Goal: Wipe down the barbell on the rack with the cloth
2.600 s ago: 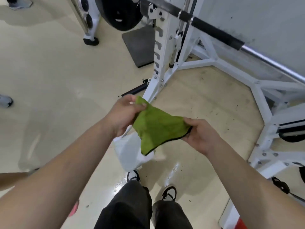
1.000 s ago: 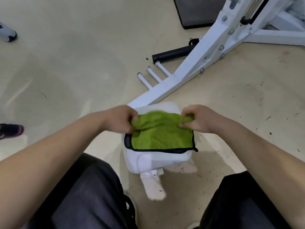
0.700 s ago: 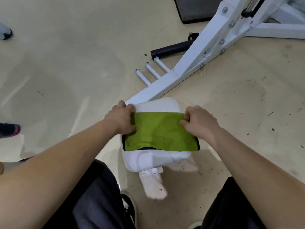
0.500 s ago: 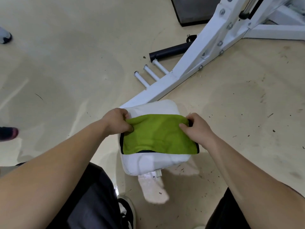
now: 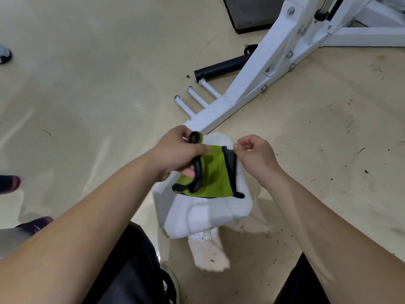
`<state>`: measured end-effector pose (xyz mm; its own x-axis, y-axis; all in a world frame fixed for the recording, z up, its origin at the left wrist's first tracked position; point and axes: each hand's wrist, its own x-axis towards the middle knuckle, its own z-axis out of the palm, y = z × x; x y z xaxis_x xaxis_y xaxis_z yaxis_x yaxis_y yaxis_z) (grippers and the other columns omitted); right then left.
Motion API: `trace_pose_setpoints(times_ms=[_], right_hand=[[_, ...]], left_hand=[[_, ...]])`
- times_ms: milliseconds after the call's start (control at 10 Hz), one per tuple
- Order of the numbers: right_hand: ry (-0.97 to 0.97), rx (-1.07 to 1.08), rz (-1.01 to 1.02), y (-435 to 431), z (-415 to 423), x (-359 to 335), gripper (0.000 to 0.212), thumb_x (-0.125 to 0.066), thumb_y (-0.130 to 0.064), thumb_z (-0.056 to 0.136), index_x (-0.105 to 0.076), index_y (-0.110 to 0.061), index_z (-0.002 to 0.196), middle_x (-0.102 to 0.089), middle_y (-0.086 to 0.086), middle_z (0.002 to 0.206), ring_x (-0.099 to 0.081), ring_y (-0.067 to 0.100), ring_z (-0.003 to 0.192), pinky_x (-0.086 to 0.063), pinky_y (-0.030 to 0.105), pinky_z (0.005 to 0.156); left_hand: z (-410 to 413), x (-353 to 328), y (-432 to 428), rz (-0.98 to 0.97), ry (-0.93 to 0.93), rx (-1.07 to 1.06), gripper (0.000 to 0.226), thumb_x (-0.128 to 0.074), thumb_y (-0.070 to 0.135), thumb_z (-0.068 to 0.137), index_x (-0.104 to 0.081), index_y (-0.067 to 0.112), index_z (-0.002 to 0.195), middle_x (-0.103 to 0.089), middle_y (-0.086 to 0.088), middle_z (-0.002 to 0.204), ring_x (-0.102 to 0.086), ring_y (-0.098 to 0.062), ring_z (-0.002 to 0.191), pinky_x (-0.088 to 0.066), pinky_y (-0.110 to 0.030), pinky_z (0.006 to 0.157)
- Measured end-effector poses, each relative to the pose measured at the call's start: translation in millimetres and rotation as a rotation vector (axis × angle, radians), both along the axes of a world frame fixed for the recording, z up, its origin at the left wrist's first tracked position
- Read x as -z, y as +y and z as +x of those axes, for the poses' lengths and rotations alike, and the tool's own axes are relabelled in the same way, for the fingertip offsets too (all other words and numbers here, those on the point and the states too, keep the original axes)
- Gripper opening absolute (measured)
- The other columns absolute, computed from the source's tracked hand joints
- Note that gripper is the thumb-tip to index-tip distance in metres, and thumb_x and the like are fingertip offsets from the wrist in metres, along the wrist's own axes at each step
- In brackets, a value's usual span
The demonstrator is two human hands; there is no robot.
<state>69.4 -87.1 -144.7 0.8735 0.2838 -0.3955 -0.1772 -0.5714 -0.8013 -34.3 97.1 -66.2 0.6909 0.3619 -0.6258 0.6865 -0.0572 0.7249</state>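
Note:
The green cloth (image 5: 215, 172) with a black hem hangs partly folded between my hands, just above a white bag (image 5: 208, 213) lying on the floor. My left hand (image 5: 175, 152) grips the cloth's left side, bunching the hem in its fist. My right hand (image 5: 255, 156) pinches the cloth's upper right corner with closed fingers. The barbell is out of view; only the white rack's slanted leg (image 5: 252, 84) shows beyond my hands.
Three short white pegs (image 5: 192, 97) and a black tube (image 5: 221, 68) stick out from the rack's base. A dark mat (image 5: 252, 12) lies at the top. Other people's shoes (image 5: 8, 183) are at the left edge. My black trousers (image 5: 131, 270) fill the bottom.
The cloth was pressed flat on the white bag by both hands. Now my left hand has gathered its left side into a fist and lifted it, while the right pinches a corner.

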Motion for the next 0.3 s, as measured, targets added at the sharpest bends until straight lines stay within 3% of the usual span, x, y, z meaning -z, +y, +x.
trace_pose_setpoints(times_ms=[100, 200, 300], right_hand=[[0.02, 0.011, 0.026, -5.2, 2.2, -0.8, 0.021, -0.063, -0.03, 0.095, -0.067, -0.02, 0.114, -0.066, -0.007, 0.097, -0.064, 0.011, 0.089, -0.055, 0.036, 0.086], [0.009, -0.003, -0.017, -14.5, 5.0, -0.2, 0.022, -0.059, -0.026, 0.097, -0.067, -0.019, 0.116, -0.065, -0.008, 0.098, -0.061, 0.006, 0.087, -0.05, 0.03, 0.084], [-0.049, -0.016, -0.096, -22.4, 7.0, -5.4, 0.022, -0.058, -0.026, 0.097, -0.069, -0.017, 0.115, -0.068, -0.004, 0.105, -0.063, 0.014, 0.097, -0.047, 0.027, 0.087]], left_hand=[[9.7, 8.1, -24.8, -0.131, -0.002, 0.067, 0.039, -0.078, 0.021, 0.093, -0.053, 0.011, 0.121, -0.067, -0.013, 0.09, -0.076, -0.028, 0.07, -0.066, -0.038, 0.065], [16.5, 18.6, -25.7, -0.092, 0.018, 0.104, 0.041, -0.074, 0.024, 0.096, -0.053, 0.011, 0.129, -0.07, -0.016, 0.103, -0.078, -0.027, 0.08, -0.066, -0.037, 0.07], [20.3, 26.1, -10.8, 0.089, -0.034, 0.003, 0.025, -0.068, 0.022, 0.099, -0.061, 0.007, 0.118, -0.07, -0.016, 0.098, -0.069, -0.02, 0.062, -0.057, -0.029, 0.049]])
